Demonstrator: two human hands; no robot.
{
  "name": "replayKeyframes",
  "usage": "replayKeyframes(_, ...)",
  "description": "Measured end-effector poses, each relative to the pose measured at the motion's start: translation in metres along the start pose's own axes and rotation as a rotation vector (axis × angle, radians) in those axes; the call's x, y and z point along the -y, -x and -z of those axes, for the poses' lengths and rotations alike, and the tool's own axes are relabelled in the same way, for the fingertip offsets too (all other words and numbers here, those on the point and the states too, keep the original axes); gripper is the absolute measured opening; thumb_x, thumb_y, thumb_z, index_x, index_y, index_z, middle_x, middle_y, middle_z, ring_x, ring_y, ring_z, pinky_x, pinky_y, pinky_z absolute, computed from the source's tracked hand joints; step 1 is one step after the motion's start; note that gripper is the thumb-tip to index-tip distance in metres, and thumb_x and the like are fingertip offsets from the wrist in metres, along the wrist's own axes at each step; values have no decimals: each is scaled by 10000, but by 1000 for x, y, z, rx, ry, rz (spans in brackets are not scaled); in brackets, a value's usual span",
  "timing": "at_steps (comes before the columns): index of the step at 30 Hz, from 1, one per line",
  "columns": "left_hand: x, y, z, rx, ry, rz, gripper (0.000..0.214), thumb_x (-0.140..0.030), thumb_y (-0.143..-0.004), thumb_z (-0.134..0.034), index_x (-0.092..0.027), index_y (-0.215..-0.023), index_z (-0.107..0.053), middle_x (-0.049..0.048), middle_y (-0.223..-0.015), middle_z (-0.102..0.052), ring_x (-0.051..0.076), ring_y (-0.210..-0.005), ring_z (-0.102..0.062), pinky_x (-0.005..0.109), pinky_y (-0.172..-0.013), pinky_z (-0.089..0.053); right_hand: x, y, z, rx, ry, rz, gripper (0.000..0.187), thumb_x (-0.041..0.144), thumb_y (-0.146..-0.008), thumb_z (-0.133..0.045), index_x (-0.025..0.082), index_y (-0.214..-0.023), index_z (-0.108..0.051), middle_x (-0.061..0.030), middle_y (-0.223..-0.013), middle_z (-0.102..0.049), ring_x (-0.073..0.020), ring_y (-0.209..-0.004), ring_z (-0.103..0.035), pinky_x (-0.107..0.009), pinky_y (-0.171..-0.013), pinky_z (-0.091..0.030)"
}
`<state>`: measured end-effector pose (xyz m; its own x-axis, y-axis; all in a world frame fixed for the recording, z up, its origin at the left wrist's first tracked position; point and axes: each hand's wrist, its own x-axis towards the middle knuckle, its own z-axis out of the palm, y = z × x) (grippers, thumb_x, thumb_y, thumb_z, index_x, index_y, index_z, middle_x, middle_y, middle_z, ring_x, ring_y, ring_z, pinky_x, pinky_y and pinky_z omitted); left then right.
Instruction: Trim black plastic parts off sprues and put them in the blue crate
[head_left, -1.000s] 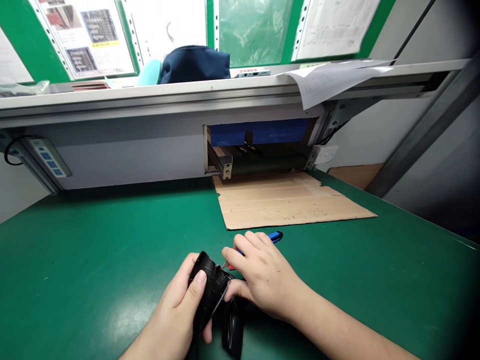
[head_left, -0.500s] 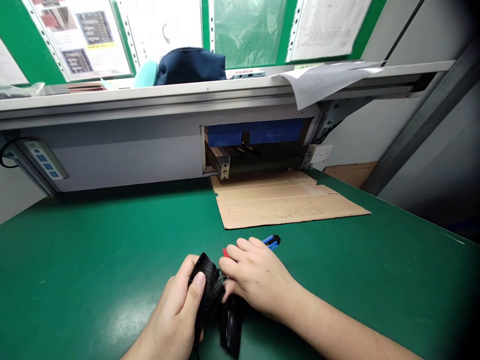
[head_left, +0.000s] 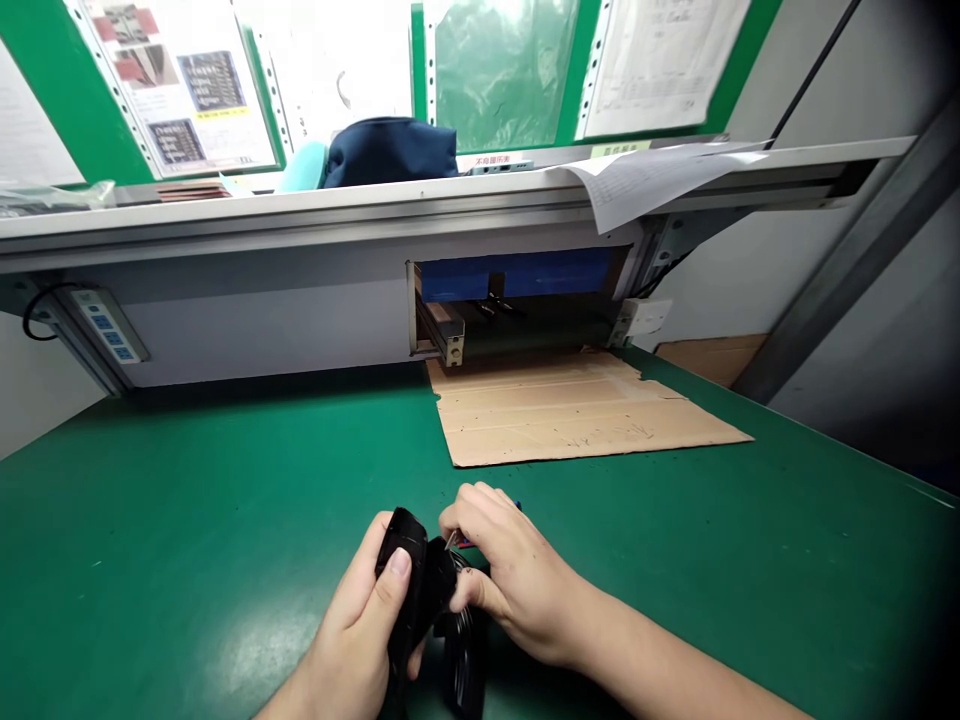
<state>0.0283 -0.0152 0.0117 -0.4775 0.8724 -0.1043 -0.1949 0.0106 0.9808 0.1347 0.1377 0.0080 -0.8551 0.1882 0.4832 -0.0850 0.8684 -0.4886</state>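
Observation:
My left hand (head_left: 360,630) is wrapped round a black ring-shaped plastic part (head_left: 409,580), thumb on its rim, near the front edge of the green table (head_left: 187,520). A second black ring (head_left: 461,665) stands on the table against it. My right hand (head_left: 510,580) is closed on a blue-and-red utility knife (head_left: 459,541). Its blade tip touches the top of the held ring. Most of the knife is hidden under my fingers.
A flat cardboard sheet (head_left: 570,410) lies beyond my hands, before a dark opening (head_left: 525,310) under the grey shelf (head_left: 375,210). A power strip (head_left: 111,325) hangs at left. A dark blue cap (head_left: 390,150) and loose papers (head_left: 645,175) lie on the shelf.
My right hand has drawn the knife closer in, so its blue end is now hidden under my fingers. The left hand keeps the ring in place.

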Motion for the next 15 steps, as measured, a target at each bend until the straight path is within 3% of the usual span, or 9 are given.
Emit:
replayKeyframes(6, 0, -2, 2, 41, -22, -32, 410, -567, -908, -450, -193, -1072, -429, -45, -653, -470, 80, -480, -398, 198, -462, -339, 4, 2, -8, -58, 75, -31, 685, 762, -918, -133, 187, -822, -494, -33, -821, -492, -194, -728, -410, -306, -673, -317)
replayKeyframes(8, 0, -1, 2, 13, -60, -34, 436, -591, -890, -467, -193, -1068, -446, -43, -649, -462, 90, -494, -409, 204, -466, -351, 2, 1, -3, 27, -22, 13, 660, 736, -946, -157, 181, -731, -442, -10, -741, -468, -167, -669, -399, -282, -630, -312)
replayKeyframes(12, 0, 0, 4, -12, -121, -29, 461, -616, -877, -459, -195, -1066, -475, -14, -687, -504, 116, -524, -442, 223, -478, -381, -7, -1, 14, 242, -423, 59, 655, 741, -949, -196, 180, -674, -393, 27, -626, -396, -122, -561, -367, -232, -531, -307)
replayKeyframes(15, -2, -2, 6, -44, -174, -77, 412, -571, -901, -443, -196, -1062, -502, 19, -782, -558, 136, -581, -481, 244, -535, -415, -13, -2, 24, 94, -437, -21, 639, 774, -905, -320, 172, -797, -503, 4, -702, -476, -137, -619, -424, -237, -568, -355)
